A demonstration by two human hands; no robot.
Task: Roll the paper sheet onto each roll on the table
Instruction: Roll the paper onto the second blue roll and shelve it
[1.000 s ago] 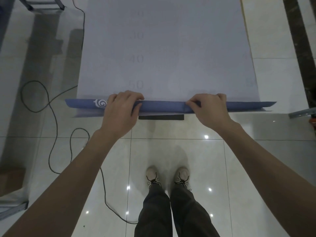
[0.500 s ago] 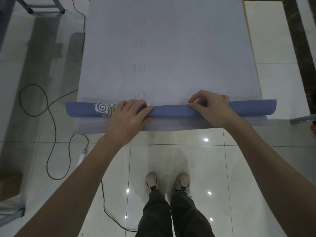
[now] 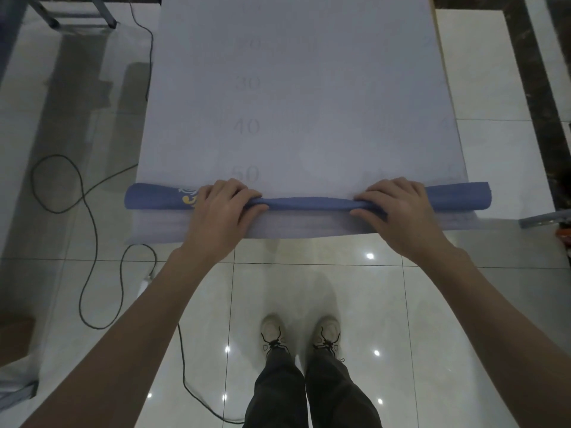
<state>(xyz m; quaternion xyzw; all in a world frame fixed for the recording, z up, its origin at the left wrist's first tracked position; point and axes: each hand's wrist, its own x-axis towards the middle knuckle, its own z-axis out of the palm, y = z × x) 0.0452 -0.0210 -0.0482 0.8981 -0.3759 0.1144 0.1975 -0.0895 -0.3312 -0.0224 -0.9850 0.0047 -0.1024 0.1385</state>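
A wide pale sheet of paper (image 3: 296,97) with faint numbers 30, 40 and 50 lies flat on a glass table and runs away from me. Its near end is wound into a blue roll (image 3: 309,203) with a white and yellow print near the left end. My left hand (image 3: 222,208) grips the roll left of the middle, fingers curled over the top. My right hand (image 3: 398,208) grips it right of the middle in the same way. The roll is pinched thinner between my hands.
The glass table edge (image 3: 191,242) lies just in front of the roll. A black cable (image 3: 89,230) loops on the tiled floor at the left. My shoes (image 3: 299,332) stand below. A metal bracket (image 3: 543,219) sticks out at the right, a metal frame (image 3: 77,17) far left.
The roll has turned away from me and grown thicker, taking up more sheet. Both hands have shifted over its top and a strip of table in front of it now shows.
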